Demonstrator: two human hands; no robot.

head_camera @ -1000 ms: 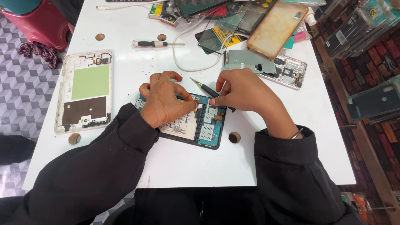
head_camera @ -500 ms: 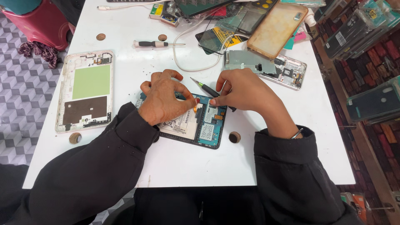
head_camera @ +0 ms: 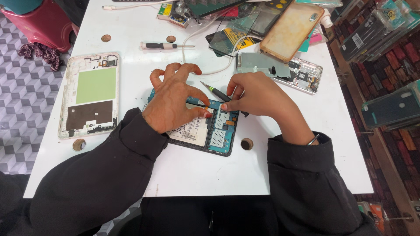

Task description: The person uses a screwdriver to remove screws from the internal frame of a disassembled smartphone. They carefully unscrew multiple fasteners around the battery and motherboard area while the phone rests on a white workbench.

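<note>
Little had moved since half a second earlier: both hands stayed over the opened tablet, left fingers shifted only slightly.

Nearest, the opened tablet lay flat on the white tabletop, back off, blue circuit board and pale battery exposed. Left hand rested spread on it, thumb and forefinger pinched near a small orange part at the top edge. Right hand was curled around a dark-handled screwdriver, forefinger pressing the board edge.

Judgement: light, stiff, fragile; thin connectors would tear easily. Best held by the outer frame, not the board.

Left of it, well apart, lay the removed back frame with a green panel. Farther off: a second screwdriver, a white cable, another stripped phone chassis, a yellowed phone case.
</note>
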